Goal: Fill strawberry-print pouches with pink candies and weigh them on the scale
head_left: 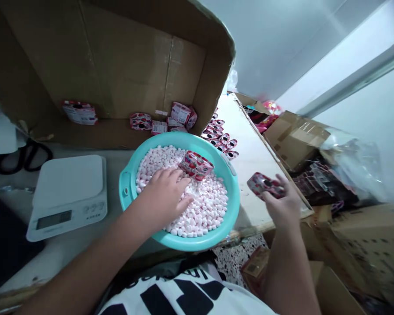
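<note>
A turquoise basin (233, 192) full of small pale-pink candies (203, 210) stands before me. My left hand (167, 194) lies palm down on the candies, thumb apart from the fingers, some fingertips sunk among them. Right by its fingers, a red-and-pink candy pouch (197, 165) with strawberry print rests on the candies; whether the fingers touch it I cannot tell. Over the white board to the right of the basin, my right hand (282, 199) grips another small printed pouch (265, 186) between thumb and fingers. That hand is slightly blurred.
A large open cardboard box (118, 65) behind the basin holds several pouches (180, 113). To the left are a white digital scale (68, 188) and black-handled scissors (22, 157). Pouches stand in rows (219, 135) on the white board (249, 144). Cartons (292, 135) and plastic wrap lie at right.
</note>
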The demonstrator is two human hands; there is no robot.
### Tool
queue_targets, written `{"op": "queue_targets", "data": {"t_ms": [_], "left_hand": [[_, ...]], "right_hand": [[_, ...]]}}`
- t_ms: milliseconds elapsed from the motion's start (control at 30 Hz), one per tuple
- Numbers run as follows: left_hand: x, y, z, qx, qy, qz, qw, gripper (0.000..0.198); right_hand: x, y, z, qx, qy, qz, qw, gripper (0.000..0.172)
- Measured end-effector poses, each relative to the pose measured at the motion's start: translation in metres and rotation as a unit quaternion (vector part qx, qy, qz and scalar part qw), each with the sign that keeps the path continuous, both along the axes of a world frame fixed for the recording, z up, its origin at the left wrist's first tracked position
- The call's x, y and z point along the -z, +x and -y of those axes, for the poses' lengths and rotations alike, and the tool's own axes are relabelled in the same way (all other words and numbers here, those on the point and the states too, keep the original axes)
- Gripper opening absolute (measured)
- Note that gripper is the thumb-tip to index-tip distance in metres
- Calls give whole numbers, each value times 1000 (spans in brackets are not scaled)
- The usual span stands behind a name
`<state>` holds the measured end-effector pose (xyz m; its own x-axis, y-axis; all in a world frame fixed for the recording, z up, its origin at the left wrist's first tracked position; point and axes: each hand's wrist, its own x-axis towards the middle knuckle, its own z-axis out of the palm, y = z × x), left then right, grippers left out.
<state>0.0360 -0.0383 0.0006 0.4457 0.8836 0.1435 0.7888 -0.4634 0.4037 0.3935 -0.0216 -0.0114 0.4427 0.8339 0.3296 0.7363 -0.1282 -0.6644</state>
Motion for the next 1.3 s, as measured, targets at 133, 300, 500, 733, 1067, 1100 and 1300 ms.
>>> {"op": "queue_targets", "data": {"t_ms": [133,300,500,733,1067,1100,1300], "left_hand": [[-2,0,-1,12,-11,2,1000,40],[-7,-2,-1,15,-28,2,999,44],[-9,-2,0,13,-32,14,999,40],[-8,-4,1,-11,-35,42,998,40],[-14,-19,-3,-113,47,259,958,53],[-18,-25,-2,-120,63,268,954,46],[-29,-112,26,-322,91,238,912,47]], "right_hand": [[45,11,-15,-87,-101,-6,991,65],[35,-5,-65,-141,-112,56,982,57],[-44,-65,-70,-266,53,163,949,68],[-38,-150,-62,-428,-156,224,861,66],[-77,-181,-38,-510,0,137,849,35],[-78,-186,-37,-520,7,117,846,37],[-58,-192,-49,-507,-87,138,846,64]]}}
